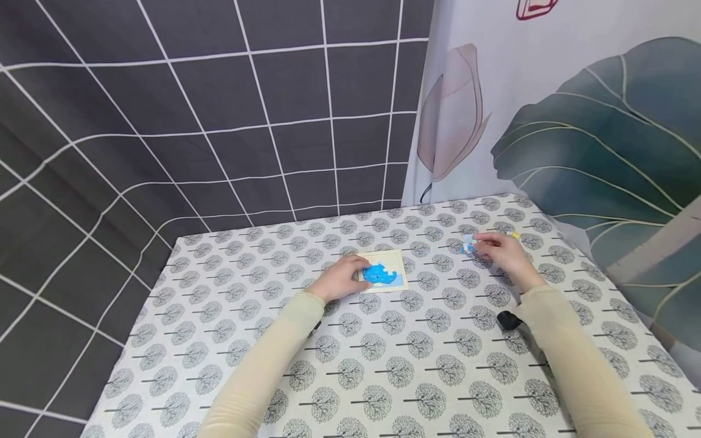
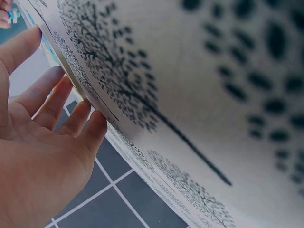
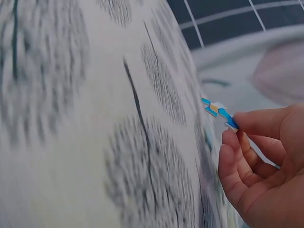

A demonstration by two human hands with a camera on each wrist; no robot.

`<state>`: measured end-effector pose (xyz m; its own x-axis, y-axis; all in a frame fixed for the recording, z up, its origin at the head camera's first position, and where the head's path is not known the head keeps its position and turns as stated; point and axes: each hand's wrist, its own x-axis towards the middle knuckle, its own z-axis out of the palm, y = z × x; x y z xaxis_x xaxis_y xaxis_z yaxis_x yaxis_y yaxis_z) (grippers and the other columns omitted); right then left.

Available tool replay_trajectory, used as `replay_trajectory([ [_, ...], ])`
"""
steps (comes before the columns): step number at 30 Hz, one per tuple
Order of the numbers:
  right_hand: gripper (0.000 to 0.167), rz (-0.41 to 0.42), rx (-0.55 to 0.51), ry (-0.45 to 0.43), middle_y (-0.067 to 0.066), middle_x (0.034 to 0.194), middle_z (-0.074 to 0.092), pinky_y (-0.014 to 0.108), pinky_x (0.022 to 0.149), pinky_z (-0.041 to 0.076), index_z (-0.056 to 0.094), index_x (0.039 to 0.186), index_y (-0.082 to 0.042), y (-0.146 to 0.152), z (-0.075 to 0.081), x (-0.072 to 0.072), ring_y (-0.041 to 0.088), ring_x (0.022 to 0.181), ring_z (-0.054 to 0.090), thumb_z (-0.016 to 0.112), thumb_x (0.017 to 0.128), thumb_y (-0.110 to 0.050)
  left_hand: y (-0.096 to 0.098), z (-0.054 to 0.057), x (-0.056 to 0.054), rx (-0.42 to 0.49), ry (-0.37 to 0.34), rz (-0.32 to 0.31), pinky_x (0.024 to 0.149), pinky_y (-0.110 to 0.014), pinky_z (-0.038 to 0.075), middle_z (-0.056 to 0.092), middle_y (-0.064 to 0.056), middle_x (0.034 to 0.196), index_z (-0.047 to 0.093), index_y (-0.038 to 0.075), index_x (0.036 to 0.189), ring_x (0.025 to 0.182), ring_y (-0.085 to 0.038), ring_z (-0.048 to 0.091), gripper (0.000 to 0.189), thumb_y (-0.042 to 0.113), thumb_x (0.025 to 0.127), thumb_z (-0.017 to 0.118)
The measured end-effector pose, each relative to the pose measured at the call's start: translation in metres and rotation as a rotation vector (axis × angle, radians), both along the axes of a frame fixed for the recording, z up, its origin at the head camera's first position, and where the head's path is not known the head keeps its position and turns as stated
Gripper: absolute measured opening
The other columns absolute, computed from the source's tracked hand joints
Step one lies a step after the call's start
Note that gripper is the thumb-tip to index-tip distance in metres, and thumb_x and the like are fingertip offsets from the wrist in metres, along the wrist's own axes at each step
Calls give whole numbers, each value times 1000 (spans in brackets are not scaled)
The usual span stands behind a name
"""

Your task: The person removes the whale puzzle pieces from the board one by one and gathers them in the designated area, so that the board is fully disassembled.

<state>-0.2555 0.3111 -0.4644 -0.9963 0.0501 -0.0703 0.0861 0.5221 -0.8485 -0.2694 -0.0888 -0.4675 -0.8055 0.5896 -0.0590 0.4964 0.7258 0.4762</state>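
Note:
A cream-framed puzzle board (image 1: pixel 404 272) lies on the table with a blue elephant-like shape (image 1: pixel 380 274) in it. My left hand (image 1: pixel 341 277) rests at the board's left side, thumb and fingers spread along its edge. In the left wrist view the fingers of that hand (image 2: pixel 57 133) are gently bent, and their tips meet the board's thin edge. Farther right, my right hand (image 1: pixel 505 252) pinches a small blue and white jigsaw piece (image 1: pixel 468 245) between thumb and fingertips. The right wrist view shows this jigsaw piece (image 3: pixel 223 115) seen nearly edge-on, with its knobbed outline.
A small yellow piece (image 1: pixel 516 235) lies behind the right hand. The table (image 1: pixel 350 340) has a tree-print cloth. A dark gridded curtain (image 1: pixel 219 109) stands behind, and a leaf-print curtain (image 1: pixel 619 134) hangs at the right. A black device (image 1: pixel 509 320) sits under the right wrist.

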Motion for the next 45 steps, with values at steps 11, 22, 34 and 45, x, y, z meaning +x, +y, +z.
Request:
replay_trajectory([
  [11,51,-109,35,49,31,134,53,12,70,52,51,141,9,46,-13,9,-8,80,56,53,105,-28,-3,-2,-1,-4,-3,12,120,-46,29,47,-7,153,56,11,143,143,-27,40,59,37,93,71],
  [22,49,-211,88,7,18,109,62,23,58,52,53,139,7,70,-12,9,7,73,57,55,103,-26,-3,-2,-1,13,1,4,120,-47,29,48,-8,152,56,9,143,142,-28,41,59,37,93,72],
  [34,42,-239,208,14,23,103,69,22,54,48,61,129,10,83,-9,1,6,67,58,56,102,-21,-4,3,1,28,-11,3,120,-49,29,48,-9,152,56,8,142,142,-30,41,58,34,93,72],
  [45,41,-252,211,6,12,90,70,20,54,48,60,128,12,94,-9,3,4,66,57,57,101,-18,-1,0,1,15,-8,-2,119,-48,30,47,-8,153,56,9,143,142,-29,41,59,36,93,71],
])
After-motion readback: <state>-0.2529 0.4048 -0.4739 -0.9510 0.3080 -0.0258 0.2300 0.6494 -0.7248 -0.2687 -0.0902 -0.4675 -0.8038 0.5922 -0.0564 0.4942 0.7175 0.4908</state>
